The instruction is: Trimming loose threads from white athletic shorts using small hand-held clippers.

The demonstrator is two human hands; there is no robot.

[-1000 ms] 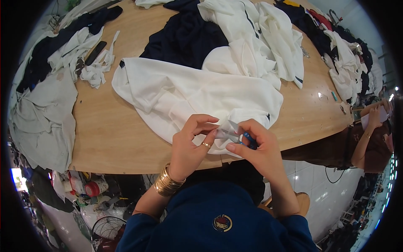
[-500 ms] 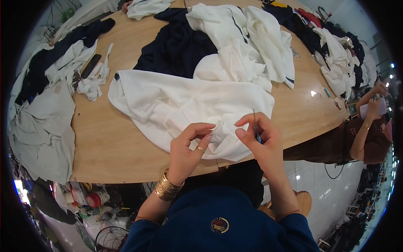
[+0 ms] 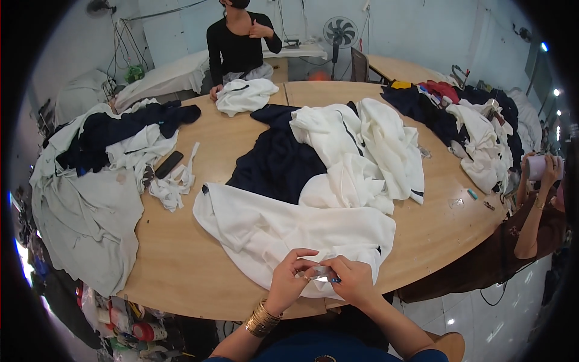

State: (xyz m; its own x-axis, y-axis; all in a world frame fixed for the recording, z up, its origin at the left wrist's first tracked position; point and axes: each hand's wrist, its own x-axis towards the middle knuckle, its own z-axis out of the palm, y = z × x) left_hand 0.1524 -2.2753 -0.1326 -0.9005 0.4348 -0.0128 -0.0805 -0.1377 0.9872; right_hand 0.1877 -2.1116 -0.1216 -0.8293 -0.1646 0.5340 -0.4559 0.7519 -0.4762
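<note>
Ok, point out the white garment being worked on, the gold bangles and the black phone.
white garment (image 3: 289,232), head view, flat middle of the cloth.
gold bangles (image 3: 261,318), head view, on the left wrist.
black phone (image 3: 169,164), head view, its middle.

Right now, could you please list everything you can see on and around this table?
White garment: one, white, near table edge under both hands.
Navy garment: one, dark blue, table centre.
White pile: one, white, right of centre.
Grey cloth: one, pale grey, draped over left edge.
Table: one, wooden, round.
Fan: one, grey, back wall.
Seated person: one, black top, far side.
Left hand: pinching white fabric, gold bangles on wrist.
Right hand: holding a small blue-tipped tool.
</note>
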